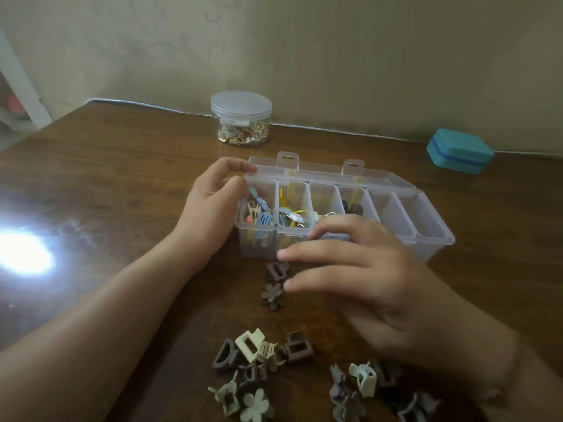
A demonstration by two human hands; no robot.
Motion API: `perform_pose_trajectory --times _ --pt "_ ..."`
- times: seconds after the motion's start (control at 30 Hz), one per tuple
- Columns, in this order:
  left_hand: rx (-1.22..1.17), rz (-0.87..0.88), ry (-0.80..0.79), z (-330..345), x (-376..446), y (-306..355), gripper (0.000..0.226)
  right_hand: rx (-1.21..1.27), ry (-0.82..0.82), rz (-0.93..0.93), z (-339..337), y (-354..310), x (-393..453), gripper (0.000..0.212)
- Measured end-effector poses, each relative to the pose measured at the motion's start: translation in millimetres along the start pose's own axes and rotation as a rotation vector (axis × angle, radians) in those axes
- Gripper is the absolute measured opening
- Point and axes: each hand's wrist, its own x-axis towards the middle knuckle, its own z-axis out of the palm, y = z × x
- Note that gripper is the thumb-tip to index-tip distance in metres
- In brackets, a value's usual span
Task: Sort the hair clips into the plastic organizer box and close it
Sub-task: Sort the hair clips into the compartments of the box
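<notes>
Left hand (210,205) curled at left end wall of clear organizer box (432,239), grip unclear. Right hand (359,269) flat, fingers extended, empty, above brown flower clip (273,296). Box lid open. Loose clips (243,360) on wooden table (106,178).
</notes>
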Motion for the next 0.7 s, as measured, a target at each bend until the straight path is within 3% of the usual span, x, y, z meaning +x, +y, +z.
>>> perform_pose_trajectory --times 0.1,0.2,0.4,0.53,0.63,0.7 --pt "0.002 0.006 0.008 1.1 -1.0 0.8 0.029 -0.063 -0.026 -0.078 4.4 -1.4 6.6 0.037" --pt "0.012 0.016 0.028 1.9 -0.5 0.3 0.029 -0.085 -0.166 -0.124 17.3 2.8 9.3 0.041" --pt "0.010 0.008 0.015 1.3 0.1 1.0 0.029 0.068 -0.209 0.025 10.1 16.3 -2.1 0.010" --pt "0.008 -0.010 0.014 0.7 0.2 0.0 0.030 0.082 -0.216 0.051 8.4 14.0 -1.8 0.013" --pt "0.017 -0.008 0.010 0.4 0.3 -0.7 0.030 0.141 -0.092 0.035 -5.7 8.6 -5.0 0.013" --pt "0.020 -0.004 0.010 0.8 0.5 -0.3 0.031 0.177 0.163 0.102 -22.4 9.2 -11.5 0.011"
